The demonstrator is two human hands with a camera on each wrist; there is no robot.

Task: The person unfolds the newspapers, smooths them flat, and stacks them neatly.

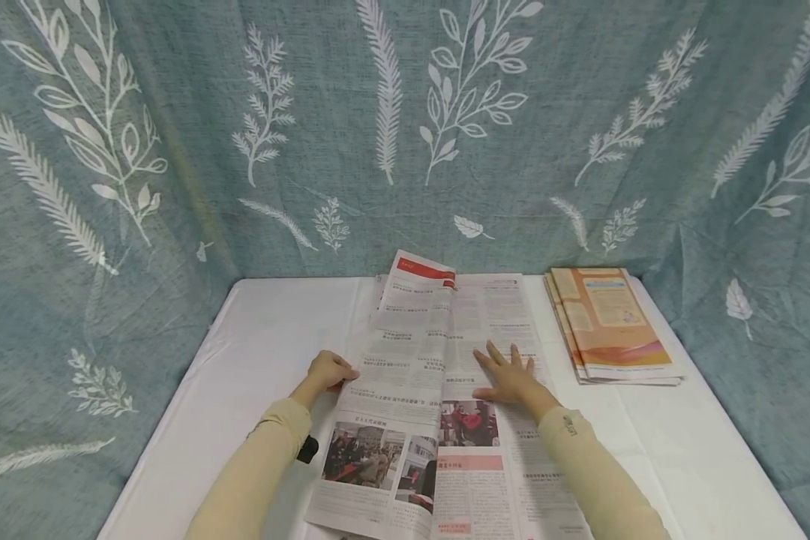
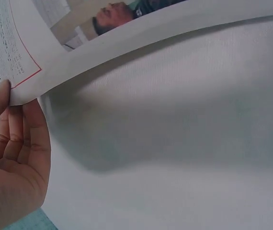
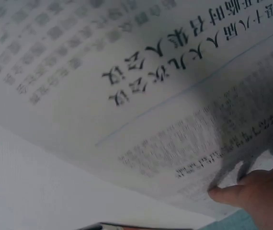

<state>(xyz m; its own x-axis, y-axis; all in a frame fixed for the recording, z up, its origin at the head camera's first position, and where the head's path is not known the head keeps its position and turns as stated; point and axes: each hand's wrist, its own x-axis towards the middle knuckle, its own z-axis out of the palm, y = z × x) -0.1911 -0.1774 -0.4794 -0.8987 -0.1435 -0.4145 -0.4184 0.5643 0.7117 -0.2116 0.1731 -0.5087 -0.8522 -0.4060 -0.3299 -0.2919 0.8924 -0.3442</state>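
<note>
A newspaper [image 1: 405, 352] lies lengthwise before me, its left leaf partly turned over the right page. At that leaf's left edge, my left hand [image 1: 328, 370] pinches the paper. In the left wrist view, the thumb is on top of the newspaper [image 2: 141, 33] and the other fingers of my left hand [image 2: 19, 163] are beneath, with the edge lifted off the tabletop. My right hand [image 1: 511, 377] rests on the right page with its fingers spread. The right wrist view has my right hand [image 3: 266, 191] at the lower right, over the printed newspaper [image 3: 175, 120].
A small stack of orange-covered booklets [image 1: 610, 322] sits at the back right of the white table [image 1: 263, 322]. Behind the table hangs a grey-green curtain [image 1: 324, 112] with white leaf prints. A black wrist device [image 1: 307, 450] shows by my left forearm.
</note>
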